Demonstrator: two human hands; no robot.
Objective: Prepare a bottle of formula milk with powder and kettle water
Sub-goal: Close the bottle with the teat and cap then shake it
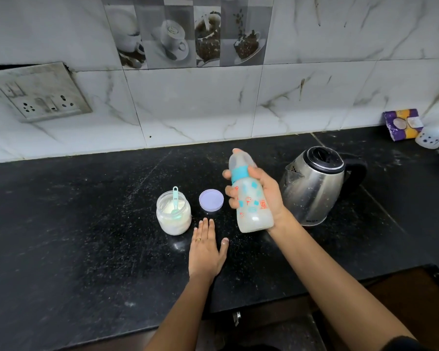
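My right hand (265,196) grips a capped baby bottle (249,198) with a teal collar, held above the counter, tilted, with whitish milk inside. My left hand (205,247) lies flat on the black counter (74,224), fingers straight, holding nothing. Just left of it stands an open jar of white powder (173,216) with a teal scoop (175,198) stuck in it. The jar's lilac lid (211,200) lies on the counter between jar and bottle. A steel kettle (317,183) with its black lid down stands to the right of the bottle.
A marble-tiled wall rises behind the counter, with a socket plate (39,93) at the left. A purple packet (402,124) and a white plastic item (432,136) sit at the far right. The counter's front edge runs below my forearms.
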